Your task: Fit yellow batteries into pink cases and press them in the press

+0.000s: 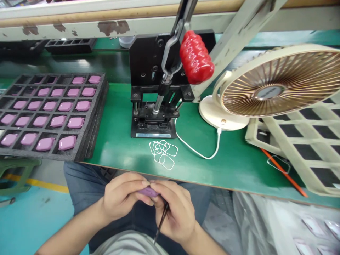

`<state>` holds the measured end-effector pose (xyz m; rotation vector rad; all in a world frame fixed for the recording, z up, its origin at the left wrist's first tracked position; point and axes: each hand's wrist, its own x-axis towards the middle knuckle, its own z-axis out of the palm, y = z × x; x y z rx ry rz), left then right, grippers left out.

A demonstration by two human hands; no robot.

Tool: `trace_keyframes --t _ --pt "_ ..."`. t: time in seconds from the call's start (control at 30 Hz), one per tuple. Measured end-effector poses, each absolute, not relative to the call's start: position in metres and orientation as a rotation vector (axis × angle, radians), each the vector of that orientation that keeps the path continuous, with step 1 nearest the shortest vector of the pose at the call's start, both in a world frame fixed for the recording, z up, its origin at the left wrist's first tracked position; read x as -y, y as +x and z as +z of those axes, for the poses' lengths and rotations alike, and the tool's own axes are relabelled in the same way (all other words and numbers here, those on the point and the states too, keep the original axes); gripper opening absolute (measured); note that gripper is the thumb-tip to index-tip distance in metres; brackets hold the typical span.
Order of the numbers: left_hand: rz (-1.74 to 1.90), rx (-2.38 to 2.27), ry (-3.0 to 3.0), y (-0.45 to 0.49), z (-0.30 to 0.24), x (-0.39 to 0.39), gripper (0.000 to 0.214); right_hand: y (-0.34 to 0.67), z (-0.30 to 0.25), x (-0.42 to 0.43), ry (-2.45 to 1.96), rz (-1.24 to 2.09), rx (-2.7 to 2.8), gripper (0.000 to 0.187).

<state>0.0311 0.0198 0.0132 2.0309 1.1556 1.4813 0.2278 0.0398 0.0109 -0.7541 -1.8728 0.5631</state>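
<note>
My left hand (120,196) pinches a small purple plastic piece (147,192); my right hand (175,212) holds it and thin black tweezers (161,221).

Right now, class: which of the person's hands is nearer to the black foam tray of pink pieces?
Left. The left hand is in front of the bench edge, to the right of the black foam tray. The right hand is farther right, beyond the left hand.

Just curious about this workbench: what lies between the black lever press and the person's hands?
The head view shows a small pile of thin white rounded-rectangle loops on the green bench top.
</note>
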Motion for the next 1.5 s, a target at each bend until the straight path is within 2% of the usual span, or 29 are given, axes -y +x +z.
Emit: trace_keyframes --t 0.23,0.3,0.4,0.5,0.57,0.67,0.73,0.8,0.9,1.0,1.03,1.17,1.27,1.33,1.47,1.5 --pt "1.593 -1.234 2.059 0.036 0.013 -0.021 0.031 0.228 0.008 -0.04 -0.779 0.648 1.856 0.032" --pt "1.67 -1.156 2.021 0.036 0.011 -0.025 0.029 0.232 0.012 -0.04 -0.867 0.807 1.841 0.033" --pt "1.717 -1.02 2.022 0.034 0.004 -0.027 0.031 0.238 0.021 -0.041 -0.88 1.172 1.787 0.022" --pt "1.624 -0.931 2.029 0.032 -0.003 -0.026 0.037 0.239 0.026 -0.044 -0.853 1.423 1.719 0.027" --pt "1.532 -0.903 1.99 0.031 -0.004 -0.024 0.041 0.238 0.025 -0.045 -0.871 1.364 1.716 0.023" --pt "1.449 -0.928 1.841 0.031 0.0 -0.024 0.044 0.238 0.017 -0.044 -0.857 1.061 1.835 0.007" --pt "1.387 -1.017 1.746 0.032 0.007 -0.025 0.044 0.239 0.011 -0.043 -0.834 0.884 1.93 0.01" --pt "1.321 -1.122 1.697 0.034 0.013 -0.027 0.032 0.239 0.007 -0.042 -0.825 0.779 1.988 0.011" --pt "1.311 -1.18 1.701 0.039 0.018 -0.029 0.015 0.237 0.004 -0.042 -0.825 0.715 1.981 0.011" --pt "1.313 -1.238 1.773 0.042 0.019 -0.036 0.017 0.235 0.008 -0.046 -0.882 0.823 1.875 0.008" --pt "1.3 -1.252 1.838 0.043 0.018 -0.038 0.022 0.235 0.01 -0.049 -0.929 0.904 1.813 0.011" --pt "1.255 -1.127 2.229 0.037 0.015 -0.05 0.042 0.233 0.025 -0.063 -1.104 1.432 1.442 0.041" --pt "1.299 -1.001 2.454 0.028 0.018 -0.06 0.054 0.234 0.042 -0.076 -1.074 1.756 1.345 0.053" --pt "1.385 -1.021 2.509 0.024 0.023 -0.07 0.05 0.239 0.058 -0.09 -1.095 1.596 1.539 0.053" --pt "1.423 -1.273 2.324 0.024 0.033 -0.099 0.02 0.249 0.107 -0.137 -1.065 0.47 1.788 0.03" --pt "1.407 -1.307 2.286 0.026 0.034 -0.108 0.016 0.249 0.121 -0.151 -0.973 0.219 1.806 0.033"
